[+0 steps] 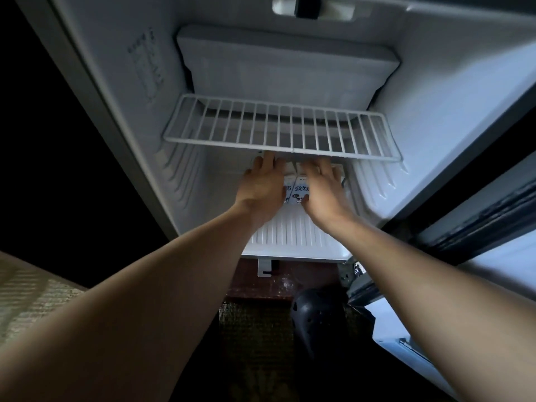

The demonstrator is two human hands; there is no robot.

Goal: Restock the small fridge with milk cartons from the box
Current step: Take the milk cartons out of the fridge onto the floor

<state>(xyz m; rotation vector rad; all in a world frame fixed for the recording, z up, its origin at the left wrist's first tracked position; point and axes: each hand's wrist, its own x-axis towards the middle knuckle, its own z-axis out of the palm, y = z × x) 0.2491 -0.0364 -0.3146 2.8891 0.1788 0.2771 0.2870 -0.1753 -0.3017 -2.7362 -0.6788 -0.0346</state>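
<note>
Hands, left [262,184] and right [322,188], apparently grip two milk cartons [298,190].

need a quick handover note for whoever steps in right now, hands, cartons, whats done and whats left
Left hand: resting on the left milk carton, fingers reaching under the wire shelf.
Right hand: on the right milk carton.
Cartons: two side by side on the fridge floor, below the shelf, touching each other.
Done: these two are inside the fridge.
Left: let go and fetch more. The wire shelf holds nothing. The box is out of view, so the number remaining is unknown.
</note>
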